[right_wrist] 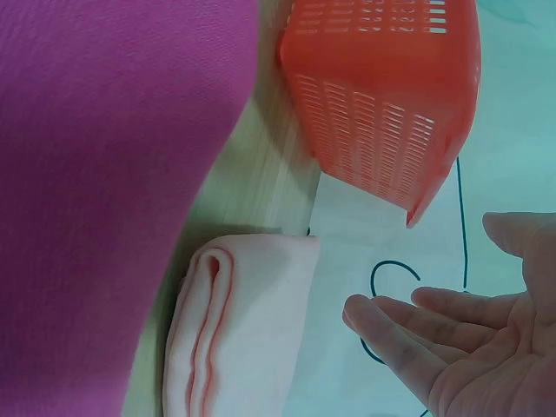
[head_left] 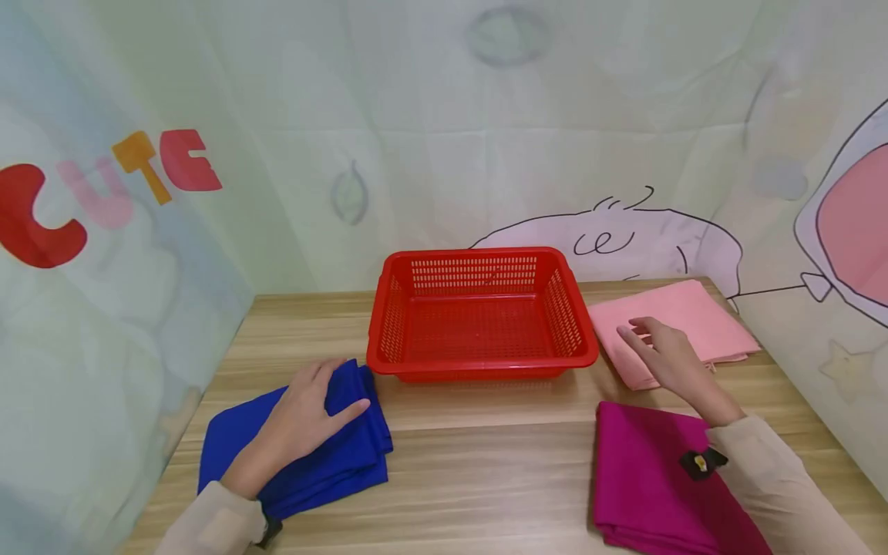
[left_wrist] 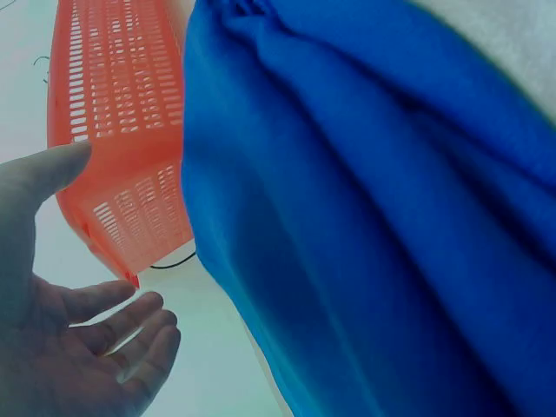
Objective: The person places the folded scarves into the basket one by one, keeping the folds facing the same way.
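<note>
In the head view my left hand [head_left: 303, 414] is over a folded blue cloth [head_left: 333, 462], fingers relaxed and thumb spread. The left wrist view shows that hand [left_wrist: 95, 321] apart from the blue cloth [left_wrist: 347, 208], holding nothing. My right hand [head_left: 666, 358] is above a folded pink cloth [head_left: 701, 316] at the back right, its fingers loosely bent and holding nothing. In the right wrist view a gap shows between this hand [right_wrist: 469, 330] and the pink cloth [right_wrist: 252, 321]. A folded magenta cloth [head_left: 652, 478] lies under the right forearm.
A red plastic basket [head_left: 482, 368] with slotted sides stands at the back middle of the wooden table [head_left: 486, 470], between the blue and pink cloths. Nothing shows inside it. A printed curtain [head_left: 416, 154] hangs behind and along both sides.
</note>
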Tool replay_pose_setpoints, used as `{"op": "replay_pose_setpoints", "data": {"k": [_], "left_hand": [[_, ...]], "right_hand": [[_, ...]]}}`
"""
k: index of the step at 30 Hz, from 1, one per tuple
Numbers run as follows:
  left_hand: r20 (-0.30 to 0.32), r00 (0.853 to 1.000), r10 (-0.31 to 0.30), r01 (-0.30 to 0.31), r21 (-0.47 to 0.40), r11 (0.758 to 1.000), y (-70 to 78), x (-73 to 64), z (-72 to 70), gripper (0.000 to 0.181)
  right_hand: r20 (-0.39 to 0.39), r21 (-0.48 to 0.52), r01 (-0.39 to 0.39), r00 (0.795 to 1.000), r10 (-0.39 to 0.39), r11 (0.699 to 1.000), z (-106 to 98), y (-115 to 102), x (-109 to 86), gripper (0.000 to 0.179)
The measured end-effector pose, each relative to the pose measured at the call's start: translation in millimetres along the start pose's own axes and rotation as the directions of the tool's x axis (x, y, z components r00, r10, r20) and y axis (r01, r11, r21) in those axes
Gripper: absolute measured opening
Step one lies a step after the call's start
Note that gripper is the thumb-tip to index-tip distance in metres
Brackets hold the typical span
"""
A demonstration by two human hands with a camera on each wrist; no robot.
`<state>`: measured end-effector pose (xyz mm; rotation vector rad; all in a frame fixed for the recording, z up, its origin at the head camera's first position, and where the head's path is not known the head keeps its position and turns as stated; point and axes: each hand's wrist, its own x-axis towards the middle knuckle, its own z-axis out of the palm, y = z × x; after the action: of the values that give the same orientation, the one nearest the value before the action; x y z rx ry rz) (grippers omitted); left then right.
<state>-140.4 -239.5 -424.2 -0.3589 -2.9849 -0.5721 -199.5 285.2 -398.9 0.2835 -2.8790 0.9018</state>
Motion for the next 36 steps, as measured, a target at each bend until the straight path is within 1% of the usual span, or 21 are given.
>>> {"op": "replay_pose_setpoints", "data": {"k": [3,5,12,16,19,24,28,31,36], "left_hand": [[0.006,1.000,-0.001,0.001,-0.012,1.000,2.7,-2.0,3.0,0.087],[0.007,1.000,0.003,-0.003,-0.015,1.000,4.4,-3.1,5.6,0.085],[0.018,0.999,0.030,-0.030,0.002,1.000,15.2,-5.1,12.9,0.070],[0.037,0.998,0.043,-0.044,0.017,0.999,21.8,-7.2,17.0,0.065],[0.056,0.998,0.036,-0.037,0.019,0.999,26.7,-9.6,20.5,0.063],[0.104,0.995,-0.005,0.003,0.027,1.000,34.4,-12.1,26.9,0.064],[0.129,0.991,-0.037,0.030,0.061,0.998,38.6,-13.8,31.4,0.064],[0.129,0.991,-0.040,0.028,0.095,0.995,40.8,-15.3,33.6,0.065],[0.125,0.992,-0.020,0.003,0.142,0.990,44.5,-16.5,35.9,0.068]], "right_hand": [[0.007,0.001,-0.005,1.000,0.005,1.000,0,-2,2.1,0.057],[0.006,0.007,-0.004,1.000,0.004,1.000,0,-3,3.3,0.057],[-0.007,0.032,0.002,1.000,-0.002,0.999,1,-5,7.7,0.055],[-0.004,0.054,0.000,1.000,0.000,0.999,2,-7,9.6,0.055],[0.003,0.068,-0.003,1.000,0.003,0.998,3,-8,11.3,0.055],[0.007,0.074,-0.008,1.000,0.008,0.997,6,-7,14.3,0.055],[0.015,0.099,-0.009,1.000,0.007,0.995,8,-6,18.4,0.054],[0.031,0.126,-0.012,0.999,0.008,0.992,11,-6,22.5,0.054],[0.043,0.170,-0.018,0.999,0.010,0.985,13,-7,26.9,0.051]]}}
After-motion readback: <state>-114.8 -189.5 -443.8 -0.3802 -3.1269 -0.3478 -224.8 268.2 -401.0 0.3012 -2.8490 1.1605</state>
